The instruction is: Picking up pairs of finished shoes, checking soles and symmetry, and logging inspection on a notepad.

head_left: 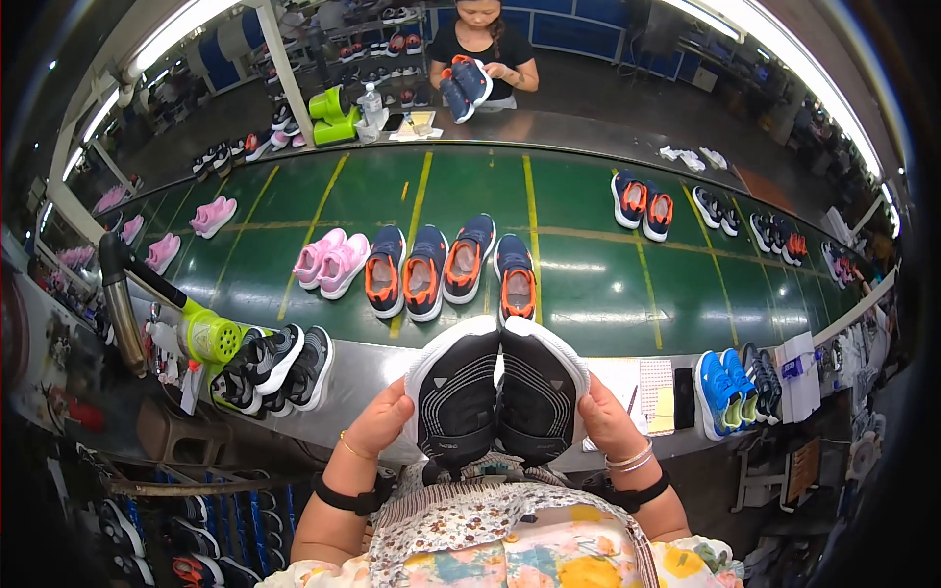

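Two black sneakers with white soles and thin grey lines are held up side by side in front of me. My left hand point(377, 419) is closed round the sole edge of the left sneaker point(455, 392). The right sneaker point(538, 400) is gripped at its outer sole by my right hand point(612, 423). Their toes point away and their sides nearly touch. The fingers behind the shoes are hidden. Just beyond them, navy sneakers with orange lining point(424, 274) stand on the green conveyor belt point(588, 294), beside a pink pair point(331, 263).
Black-and-grey sneakers point(294, 363) sit at the left near a lime-green blower nozzle point(211, 336). On the right ledge lie papers point(655, 397), a dark phone point(684, 397) and blue sneakers point(723, 392). Across the belt a person point(480, 59) holds navy shoes. More shoes stand along the belt.
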### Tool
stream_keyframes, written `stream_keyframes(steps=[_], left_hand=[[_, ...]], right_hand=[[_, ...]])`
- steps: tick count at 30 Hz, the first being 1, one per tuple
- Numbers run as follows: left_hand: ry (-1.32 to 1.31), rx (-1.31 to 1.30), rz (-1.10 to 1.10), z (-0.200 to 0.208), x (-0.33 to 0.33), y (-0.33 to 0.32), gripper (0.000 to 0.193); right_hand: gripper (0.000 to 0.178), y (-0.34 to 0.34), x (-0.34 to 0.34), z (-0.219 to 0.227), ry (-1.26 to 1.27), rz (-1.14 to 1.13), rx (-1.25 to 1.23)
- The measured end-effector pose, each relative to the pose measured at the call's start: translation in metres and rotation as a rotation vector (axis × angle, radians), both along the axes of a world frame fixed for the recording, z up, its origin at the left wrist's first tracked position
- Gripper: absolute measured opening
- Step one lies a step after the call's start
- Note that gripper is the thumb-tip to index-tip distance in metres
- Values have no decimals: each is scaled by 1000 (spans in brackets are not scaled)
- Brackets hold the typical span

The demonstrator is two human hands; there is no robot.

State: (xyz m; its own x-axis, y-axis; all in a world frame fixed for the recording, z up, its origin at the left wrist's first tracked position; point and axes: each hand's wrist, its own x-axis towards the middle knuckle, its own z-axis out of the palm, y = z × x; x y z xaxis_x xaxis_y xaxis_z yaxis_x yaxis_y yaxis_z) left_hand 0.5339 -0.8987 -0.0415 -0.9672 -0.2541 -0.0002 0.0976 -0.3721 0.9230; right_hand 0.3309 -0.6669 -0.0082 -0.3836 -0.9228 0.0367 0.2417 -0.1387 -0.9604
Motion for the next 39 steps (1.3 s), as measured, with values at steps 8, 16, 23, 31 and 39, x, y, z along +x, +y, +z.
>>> stream_keyframes(steps=[8,16,23,31,39], left_hand=[[-103,4,54,29,-14,9,63],[-64,168,-6,37,-25,5,62],[-81,226,8,36,-26,5,65],[-131,164,-19,40,-23,-1,60],[-191,37,-6,47,-25,-3,56]], right_hand=[[49,-7,6,16,-75,-95,137],[49,-16,5,11,-72,-119,154],[52,-17,7,11,-112,-101,155],[55,-25,7,15,-145,-79,160],[52,-28,10,10,-71,-116,201]])
